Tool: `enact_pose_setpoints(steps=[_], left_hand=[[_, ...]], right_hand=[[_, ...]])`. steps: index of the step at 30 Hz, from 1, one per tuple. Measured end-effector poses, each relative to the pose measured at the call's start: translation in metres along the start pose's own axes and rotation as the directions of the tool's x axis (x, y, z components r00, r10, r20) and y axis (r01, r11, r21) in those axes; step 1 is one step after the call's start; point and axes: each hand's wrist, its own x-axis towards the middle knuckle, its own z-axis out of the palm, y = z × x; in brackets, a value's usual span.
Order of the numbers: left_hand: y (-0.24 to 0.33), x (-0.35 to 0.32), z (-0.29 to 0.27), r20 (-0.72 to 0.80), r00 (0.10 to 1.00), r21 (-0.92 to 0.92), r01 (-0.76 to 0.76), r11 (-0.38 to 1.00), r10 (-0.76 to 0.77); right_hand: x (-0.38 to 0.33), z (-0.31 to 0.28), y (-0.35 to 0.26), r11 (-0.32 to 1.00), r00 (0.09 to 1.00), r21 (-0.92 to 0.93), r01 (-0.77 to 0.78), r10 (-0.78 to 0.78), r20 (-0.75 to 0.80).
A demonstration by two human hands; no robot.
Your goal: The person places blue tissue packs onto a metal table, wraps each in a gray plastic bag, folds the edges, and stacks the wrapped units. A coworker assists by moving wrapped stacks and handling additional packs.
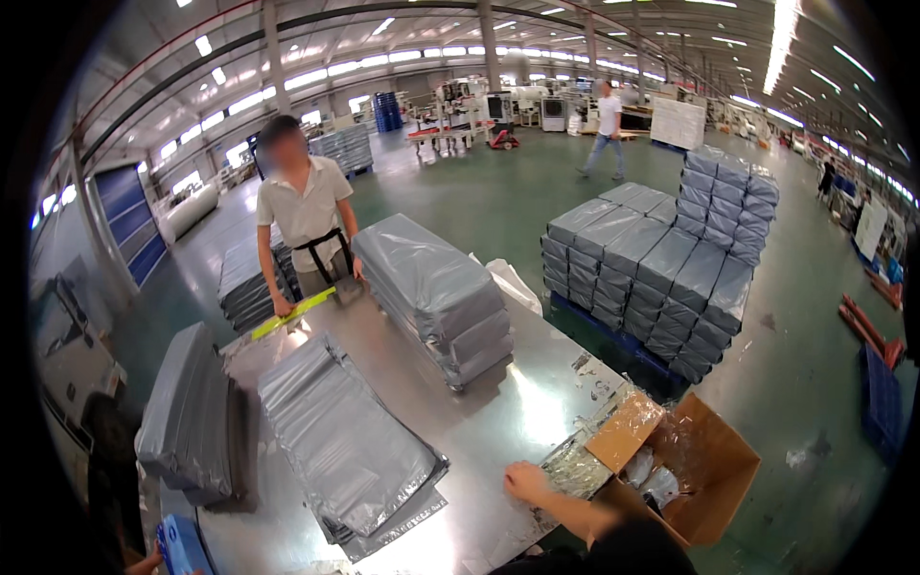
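Note:
My right hand (525, 482) rests with curled fingers on the metal table (479, 431), beside a flat pile of clear plastic film (577, 467). What it holds, if anything, is hidden. My left hand does not show. To the left of my right hand lies a loose, slightly fanned pile of grey plastic bags (340, 436). A taller stack of grey bags (182, 412) leans at the table's left edge. Beyond, a large stack of grey wrapped bundles (436, 297) stands on the table.
An open cardboard box (714, 470) with plastic scraps adjoins the table. Grey bundles (647, 259) fill a blue pallet at right. Opposite, a co-worker (307, 211) touches a yellow-green strip (295, 313). At lower left, fingers, apparently another person's, hold a blue packet (185, 544).

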Motion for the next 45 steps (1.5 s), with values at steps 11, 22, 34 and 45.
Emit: enact_pose_setpoints(steps=[11, 22, 34, 45], left_hand=[[0.033, -0.007, -0.019, -0.086, 0.996, 0.147, 0.015, 0.989, -0.002], [0.053, -0.004, -0.025, -0.197, 0.979, 0.169, -0.017, 0.985, 0.051], [0.070, -0.002, -0.058, -0.089, 0.996, 0.054, 0.000, 0.999, 0.005], [0.083, -0.002, -0.075, 0.028, 0.997, 0.057, 0.069, 0.996, -0.070]], right_hand=[[-0.012, 0.025, 0.032, 0.994, 0.973, -0.109, -0.029, 0.003, -0.230], [-0.012, 0.049, 0.052, 0.980, 0.977, 0.084, -0.179, 0.187, -0.105], [-0.013, 0.027, 0.036, 0.973, 0.980, 0.162, -0.167, 0.182, -0.084], [-0.009, 0.009, 0.024, 0.988, 0.985, 0.036, -0.153, 0.155, -0.071]])
